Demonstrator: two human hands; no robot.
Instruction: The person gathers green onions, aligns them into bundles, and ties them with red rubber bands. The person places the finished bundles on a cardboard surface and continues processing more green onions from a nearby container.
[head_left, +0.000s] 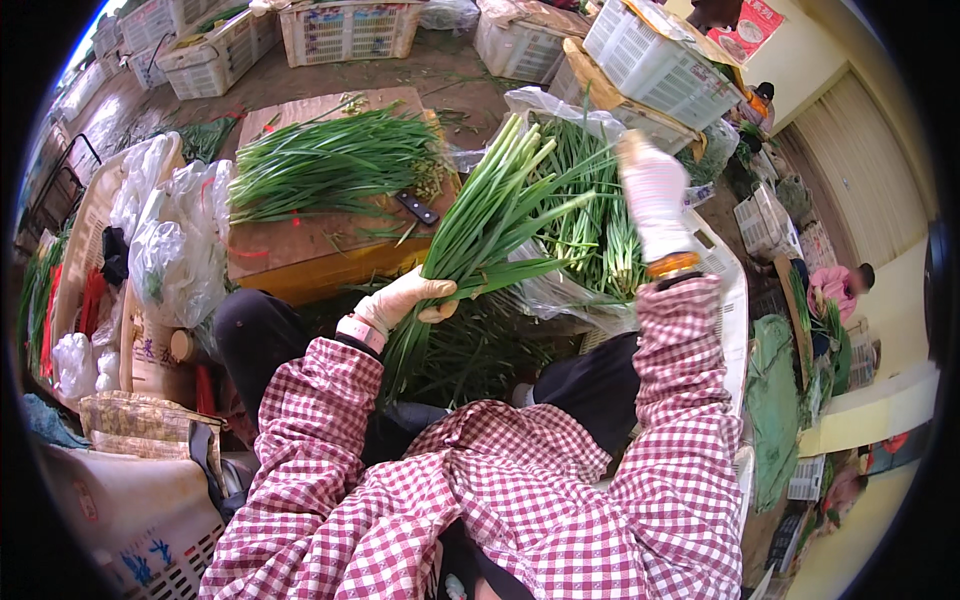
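Note:
My left hand (409, 301), in a pale glove, grips a bunch of long green stalks (480, 214) that look like garlic chives. Their whitish ends point up and to the right, and leaves hang below my fist. My right hand (651, 180), gloved in white with pink stripes, is raised and blurred; whether its fingers hold anything is unclear. Beneath and left of it, more stalks (600, 232) lie in a crate lined with clear plastic (547, 289). A spread pile of the same greens (330, 161) covers much of a wooden board (259, 251), beside a black knife handle (417, 208).
Loose leaves (480, 352) litter the ground between my knees. A crate (154, 337) with plastic bags (180, 232) stands left. Stacked white crates (660, 67) rise beyond my right hand. Further right, a person in pink (836, 289) sits by more greens.

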